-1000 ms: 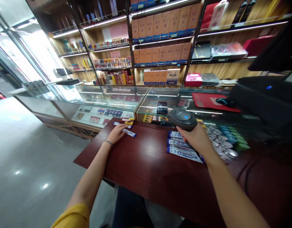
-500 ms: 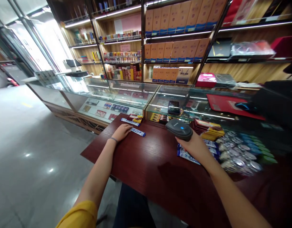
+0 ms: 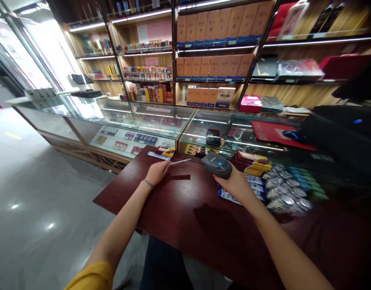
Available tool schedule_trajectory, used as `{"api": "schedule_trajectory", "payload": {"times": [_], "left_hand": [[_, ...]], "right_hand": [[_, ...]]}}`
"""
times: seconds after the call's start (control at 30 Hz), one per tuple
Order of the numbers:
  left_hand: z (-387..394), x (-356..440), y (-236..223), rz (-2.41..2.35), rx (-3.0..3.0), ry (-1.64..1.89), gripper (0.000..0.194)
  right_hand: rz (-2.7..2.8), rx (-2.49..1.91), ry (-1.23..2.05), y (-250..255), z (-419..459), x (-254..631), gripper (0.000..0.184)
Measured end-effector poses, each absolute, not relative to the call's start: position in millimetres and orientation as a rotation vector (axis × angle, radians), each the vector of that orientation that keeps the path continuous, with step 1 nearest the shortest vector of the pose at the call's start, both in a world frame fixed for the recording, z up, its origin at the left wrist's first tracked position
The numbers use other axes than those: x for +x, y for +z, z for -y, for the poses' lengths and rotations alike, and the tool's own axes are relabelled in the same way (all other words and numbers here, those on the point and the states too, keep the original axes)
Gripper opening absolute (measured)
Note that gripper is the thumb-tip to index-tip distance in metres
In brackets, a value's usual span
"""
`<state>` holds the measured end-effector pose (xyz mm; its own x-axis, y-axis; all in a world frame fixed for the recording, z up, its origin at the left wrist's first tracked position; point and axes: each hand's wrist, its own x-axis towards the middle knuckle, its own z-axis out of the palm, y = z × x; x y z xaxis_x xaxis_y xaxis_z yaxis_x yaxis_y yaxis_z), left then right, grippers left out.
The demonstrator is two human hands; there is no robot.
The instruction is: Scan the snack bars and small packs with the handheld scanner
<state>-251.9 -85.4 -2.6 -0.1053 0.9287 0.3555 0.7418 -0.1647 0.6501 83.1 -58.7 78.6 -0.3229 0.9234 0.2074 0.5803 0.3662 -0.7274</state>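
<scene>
So, the right hand (image 3: pixel 235 187) is closed around the grip of a black handheld scanner (image 3: pixel 216 164), which sits just above the counter (image 3: pixel 176 217). The scanner's long axis runs from the palm forward and slightly left, with its nose pointing toward the glass case (image 3: pixel 149 121) and a small blue light showing on top.

The left hand (image 3: pixel 157 173) rests at the near edge of a small group of packets, its fingers drawn narrow. A thin pale strip (image 3: pixel 181 161) sticks out from the fingertips, apparently pinched there and seen almost edge-on. It points right and slightly up, toward the scanner, with a gap between them. A dark band (image 3: pixel 180 177) lies on the counter just below it; I cannot tell whether it is a shadow or an object. A blue bracelet (image 3: pixel 148 183) circles the left wrist.

Under and just beyond the right hand lie blue-and-white packets (image 3: pixel 230 197), beside a stack of brown bars (image 3: pixel 251 163) and a heap of silver round packs (image 3: pixel 286 193). Small colourful packets (image 3: pixel 164 152) sit beyond the left hand, against the case.
</scene>
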Motion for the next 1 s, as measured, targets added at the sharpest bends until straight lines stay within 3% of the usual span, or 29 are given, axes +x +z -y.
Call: {"api": "schedule_trajectory", "payload": {"times": [0.23,0.57,0.8,1.0], "left_hand": [[61.6,-208.1,21.7,-1.324,1.248,1.154,0.046],[27.4,-161.3,54.5,-1.029,0.919,1.141,0.030],[23.1,-148.4,62.7,-0.969,0.981,1.108,0.033],[23.1,-143.8,64.6,-1.011,0.972,1.052,0.033]], "right_hand": [[1.969,-1.355,0.677,80.5,50.1,94.5,0.043],[1.967,-1.371,0.708,110.9,45.9,132.1,0.063],[1.986,-1.356,0.716,130.2,55.2,141.5,0.041],[1.933,-1.373,0.777,136.7,55.7,150.8,0.049]]}}
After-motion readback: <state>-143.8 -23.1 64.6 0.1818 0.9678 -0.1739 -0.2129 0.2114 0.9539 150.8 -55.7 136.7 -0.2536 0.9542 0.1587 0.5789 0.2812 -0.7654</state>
